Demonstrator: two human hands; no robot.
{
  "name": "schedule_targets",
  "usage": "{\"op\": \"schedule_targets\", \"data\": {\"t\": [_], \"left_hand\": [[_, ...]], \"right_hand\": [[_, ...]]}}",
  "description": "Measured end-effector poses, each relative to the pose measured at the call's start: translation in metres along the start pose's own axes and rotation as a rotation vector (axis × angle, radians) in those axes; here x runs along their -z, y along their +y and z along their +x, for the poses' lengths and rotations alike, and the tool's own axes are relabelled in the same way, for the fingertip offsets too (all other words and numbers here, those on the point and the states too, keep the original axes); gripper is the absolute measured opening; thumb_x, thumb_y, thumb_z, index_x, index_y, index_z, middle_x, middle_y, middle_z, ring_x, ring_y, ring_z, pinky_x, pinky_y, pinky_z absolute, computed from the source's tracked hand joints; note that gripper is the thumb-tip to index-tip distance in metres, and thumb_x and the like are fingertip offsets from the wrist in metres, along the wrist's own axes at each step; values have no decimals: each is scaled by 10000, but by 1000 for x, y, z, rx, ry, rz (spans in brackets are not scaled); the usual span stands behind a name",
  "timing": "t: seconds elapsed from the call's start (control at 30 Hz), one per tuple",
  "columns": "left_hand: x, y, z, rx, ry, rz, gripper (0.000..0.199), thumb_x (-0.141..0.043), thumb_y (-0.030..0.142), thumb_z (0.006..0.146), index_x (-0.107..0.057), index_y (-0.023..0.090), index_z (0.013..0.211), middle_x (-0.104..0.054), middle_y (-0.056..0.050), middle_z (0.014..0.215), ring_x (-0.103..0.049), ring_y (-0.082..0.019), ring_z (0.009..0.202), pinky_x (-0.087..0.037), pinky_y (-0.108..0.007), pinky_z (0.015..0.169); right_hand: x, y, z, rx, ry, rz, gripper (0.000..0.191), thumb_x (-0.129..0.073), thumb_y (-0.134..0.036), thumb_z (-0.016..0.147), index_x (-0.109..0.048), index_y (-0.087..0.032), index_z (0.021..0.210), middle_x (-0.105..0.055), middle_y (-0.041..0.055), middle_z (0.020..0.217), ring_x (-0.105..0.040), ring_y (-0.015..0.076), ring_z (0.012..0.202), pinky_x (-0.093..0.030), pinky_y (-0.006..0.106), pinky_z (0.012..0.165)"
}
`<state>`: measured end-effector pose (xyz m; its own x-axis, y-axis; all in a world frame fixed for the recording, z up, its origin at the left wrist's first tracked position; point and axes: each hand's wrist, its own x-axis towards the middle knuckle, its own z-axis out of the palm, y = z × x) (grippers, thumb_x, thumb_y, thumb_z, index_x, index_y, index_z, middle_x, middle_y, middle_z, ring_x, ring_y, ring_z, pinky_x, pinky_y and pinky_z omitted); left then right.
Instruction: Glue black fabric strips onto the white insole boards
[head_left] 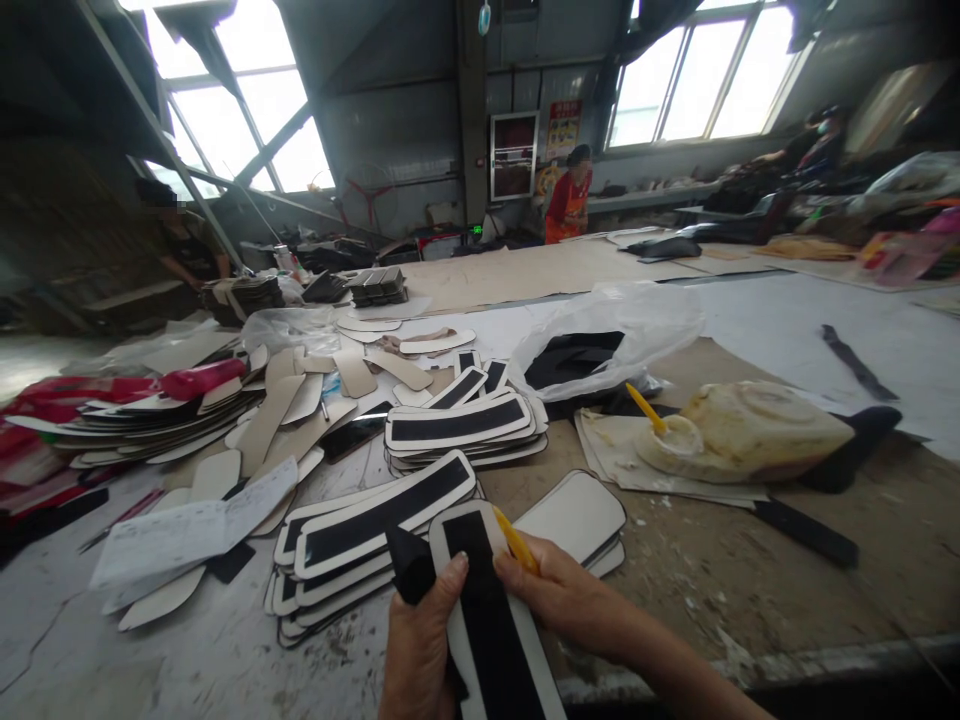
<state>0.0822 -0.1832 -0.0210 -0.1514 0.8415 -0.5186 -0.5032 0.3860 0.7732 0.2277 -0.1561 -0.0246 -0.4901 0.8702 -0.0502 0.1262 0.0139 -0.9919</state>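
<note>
At the table's front edge I hold a long, round-ended off-white panel (493, 620) with a black strip along its middle. My left hand (421, 645) is closed on its left edge, thumb on top, with loose black material (409, 562) also in its grip. My right hand (559, 590) is closed at the panel's right edge, thumb on the strip, and holds a yellow tool (516, 543), whose far end is hidden. Beside the hands lie a stack of black-striped panels (390, 515), a second such stack (461, 420) and plain off-white panels (574, 515).
On the right, a yellowed plastic container (765, 430) lies with a yellow stick (645, 408) in its opening, near a black-handled tool (806, 533). A clear bag (652, 320) holds black pieces. Left are a paper sheet (199, 530), a phone (354, 432) and piled panels. People stand farther back.
</note>
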Motion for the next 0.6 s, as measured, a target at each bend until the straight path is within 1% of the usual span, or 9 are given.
{"op": "schedule_targets", "data": {"t": [0.13,0.17,0.2,0.27,0.33,0.4,0.43,0.5,0.6], "left_hand": [[-2,2,-1,-13,-68,-4,477,-709,197,656,-559,121,1102,-704,-74,837,-653,-239,790,-536,-295,632],[-3,3,0,-12,-88,-9,471,-709,181,653,-562,130,1097,-701,-61,825,-649,-220,777,-526,-276,626],[-4,3,1,-12,-111,-11,456,-706,175,655,-565,144,1087,-695,-47,818,-643,-196,752,-513,-255,610],[-2,3,5,-14,-176,8,400,-702,205,673,-577,178,1052,-662,-12,767,-601,-132,640,-465,-207,530],[6,2,11,-12,-249,29,309,-695,303,692,-600,180,959,-559,30,626,-474,-63,486,-360,-164,423],[20,1,16,-12,-293,39,315,-686,405,686,-609,148,852,-407,65,530,-324,-26,421,-247,-145,378],[28,0,17,-12,-294,41,339,-686,431,678,-607,132,816,-352,74,517,-282,-21,421,-214,-144,376],[45,-2,17,-27,-262,49,365,-693,441,666,-605,114,801,-318,77,522,-258,-18,433,-189,-147,384],[68,-10,8,-53,-161,63,424,-703,468,642,-600,107,841,-309,84,512,-239,-12,421,-166,-149,379]], "right_hand": [[10,-4,12,15,168,-97,353,-467,-519,819,-514,-173,771,-422,-33,662,-388,111,613,-353,230,573],[12,-7,16,16,175,-93,335,-494,-505,807,-495,-175,748,-396,-43,649,-360,101,592,-331,223,552],[13,-10,19,16,152,-75,323,-514,-489,799,-480,-177,723,-373,-51,632,-335,93,573,-311,218,532],[16,-17,25,27,103,-46,317,-539,-460,785,-455,-179,664,-339,-62,600,-301,83,546,-281,212,505],[19,-23,28,40,146,-68,322,-542,-442,783,-438,-181,625,-328,-64,586,-295,81,538,-273,213,497],[24,-26,28,39,270,-114,311,-543,-435,785,-452,-179,633,-347,-62,588,-312,81,539,-279,214,499],[28,-26,27,39,344,-130,310,-545,-437,783,-460,-178,636,-355,-62,584,-317,80,534,-280,214,497],[37,-24,25,49,495,-132,320,-550,-457,777,-476,-178,639,-358,-67,560,-316,75,508,-278,212,483],[49,-16,22,44,721,-87,341,-581,-510,738,-503,-183,680,-344,-77,525,-314,70,465,-277,210,451]]}}
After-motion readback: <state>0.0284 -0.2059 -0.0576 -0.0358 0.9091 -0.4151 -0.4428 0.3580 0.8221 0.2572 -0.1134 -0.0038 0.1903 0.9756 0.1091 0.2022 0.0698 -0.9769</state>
